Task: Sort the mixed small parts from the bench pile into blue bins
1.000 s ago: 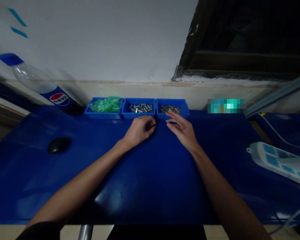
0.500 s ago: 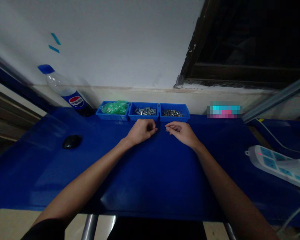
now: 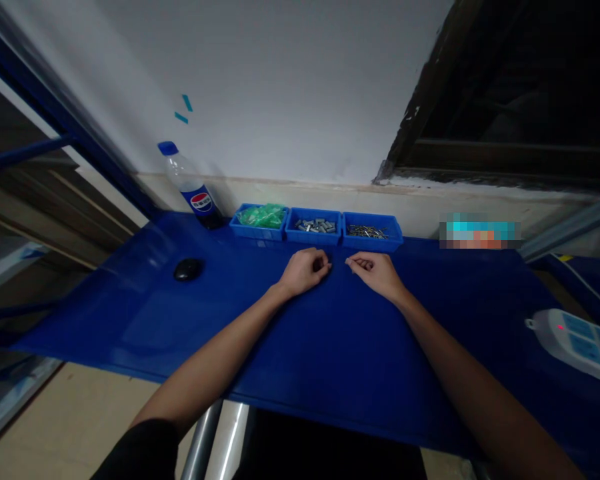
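Both my hands rest on the blue table, close together, just in front of three small blue bins. My left hand is curled into a loose fist with something small and dark inside that I cannot make out. My right hand has its fingers pinched together, and whatever they hold is too small to see. The left bin holds green plastic pieces, the middle bin short grey metal sleeves, and the right bin thin dark metal pins.
A cola bottle with a blue cap stands left of the bins by the wall. A black computer mouse lies on the table's left part. A white power strip with a red light sits at the right edge. Blue shelving stands at far left.
My right hand drew back from the right bin and closed from open fingers into a pinch. My head turned left and back, so everything shifted right and looks smaller.
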Available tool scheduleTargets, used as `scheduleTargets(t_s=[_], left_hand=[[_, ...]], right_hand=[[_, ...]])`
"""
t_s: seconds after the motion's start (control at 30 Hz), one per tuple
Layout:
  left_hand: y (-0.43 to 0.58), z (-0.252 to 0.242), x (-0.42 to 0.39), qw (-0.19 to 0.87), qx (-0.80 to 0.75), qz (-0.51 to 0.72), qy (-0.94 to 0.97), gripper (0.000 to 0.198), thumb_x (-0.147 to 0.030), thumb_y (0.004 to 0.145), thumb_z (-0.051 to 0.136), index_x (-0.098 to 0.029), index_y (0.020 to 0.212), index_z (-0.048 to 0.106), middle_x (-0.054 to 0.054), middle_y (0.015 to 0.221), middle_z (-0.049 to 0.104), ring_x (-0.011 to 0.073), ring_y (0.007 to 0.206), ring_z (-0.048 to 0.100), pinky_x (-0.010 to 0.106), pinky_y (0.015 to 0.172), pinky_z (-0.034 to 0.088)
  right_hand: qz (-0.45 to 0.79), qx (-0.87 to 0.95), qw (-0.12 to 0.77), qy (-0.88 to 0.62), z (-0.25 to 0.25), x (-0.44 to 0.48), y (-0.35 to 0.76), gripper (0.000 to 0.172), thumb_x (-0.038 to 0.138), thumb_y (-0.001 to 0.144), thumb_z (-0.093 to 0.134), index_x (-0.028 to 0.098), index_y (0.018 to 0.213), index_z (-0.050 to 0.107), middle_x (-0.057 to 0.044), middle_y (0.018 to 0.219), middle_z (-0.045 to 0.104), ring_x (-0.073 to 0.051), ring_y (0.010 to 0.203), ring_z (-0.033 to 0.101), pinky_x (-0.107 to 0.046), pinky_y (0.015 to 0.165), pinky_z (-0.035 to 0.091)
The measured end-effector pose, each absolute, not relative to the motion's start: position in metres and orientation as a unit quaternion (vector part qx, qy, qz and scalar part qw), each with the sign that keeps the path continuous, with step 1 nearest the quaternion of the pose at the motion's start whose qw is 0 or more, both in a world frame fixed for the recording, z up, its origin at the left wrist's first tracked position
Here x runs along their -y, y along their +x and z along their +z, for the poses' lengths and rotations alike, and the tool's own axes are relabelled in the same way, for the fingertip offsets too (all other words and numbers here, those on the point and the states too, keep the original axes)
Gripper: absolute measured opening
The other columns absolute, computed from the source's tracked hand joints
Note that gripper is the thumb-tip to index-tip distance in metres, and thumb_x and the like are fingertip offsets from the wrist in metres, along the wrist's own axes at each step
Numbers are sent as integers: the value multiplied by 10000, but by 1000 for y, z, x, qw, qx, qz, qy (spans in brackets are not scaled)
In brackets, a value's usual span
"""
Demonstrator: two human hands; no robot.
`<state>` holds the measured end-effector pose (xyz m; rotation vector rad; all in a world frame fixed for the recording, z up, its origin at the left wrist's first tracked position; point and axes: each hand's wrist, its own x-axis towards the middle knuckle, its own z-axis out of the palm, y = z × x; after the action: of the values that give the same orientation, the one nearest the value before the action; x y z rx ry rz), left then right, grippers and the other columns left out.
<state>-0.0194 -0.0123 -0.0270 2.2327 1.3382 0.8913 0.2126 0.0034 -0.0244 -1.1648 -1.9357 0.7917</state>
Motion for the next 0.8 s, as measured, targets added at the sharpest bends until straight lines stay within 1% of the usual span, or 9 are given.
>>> scheduleTargets(t_s=[0.13, 0.23, 0.37, 0.6, 0.8], left_hand=[[-20, -26, 15, 200, -469, 316, 800, 124, -278, 928, 629, -179, 860, 663, 47, 835, 664, 162, 735, 595, 268, 676, 438], [-21, -26, 15, 193, -472, 312, 801, 126, -282, 935, 621, -180, 871, 661, 46, 839, 656, 162, 734, 590, 270, 676, 437], [-21, -27, 16, 185, -466, 306, 809, 125, -281, 939, 615, -178, 882, 654, 40, 831, 637, 156, 716, 571, 269, 669, 424], [-20, -27, 17, 162, -460, 299, 820, 125, -275, 947, 596, -173, 893, 644, 36, 829, 619, 152, 705, 555, 271, 667, 401], [-21, -27, 16, 163, -449, 299, 826, 138, -277, 950, 585, -170, 889, 648, 38, 818, 620, 160, 704, 560, 276, 660, 400]], right_hand=[[278, 760, 365, -460, -25, -2, 214, 282, 437, 896, 650, 205, 835, 797, -52, 703, 743, -200, 598, 632, -317, 541, 444], [266, 773, 360, -450, -27, -4, 214, 269, 423, 899, 646, 214, 831, 802, -53, 722, 753, -202, 600, 631, -324, 552, 444], [245, 786, 352, -446, -27, -4, 215, 258, 389, 903, 631, 207, 849, 804, -50, 720, 741, -187, 581, 589, -324, 558, 428], [202, 817, 338, -421, -29, -5, 216, 247, 346, 905, 606, 209, 830, 797, -44, 700, 694, -179, 599, 563, -320, 600, 417], [175, 836, 315, -413, -29, -5, 216, 234, 305, 927, 585, 204, 865, 787, -44, 723, 678, -180, 641, 583, -312, 648, 430]])
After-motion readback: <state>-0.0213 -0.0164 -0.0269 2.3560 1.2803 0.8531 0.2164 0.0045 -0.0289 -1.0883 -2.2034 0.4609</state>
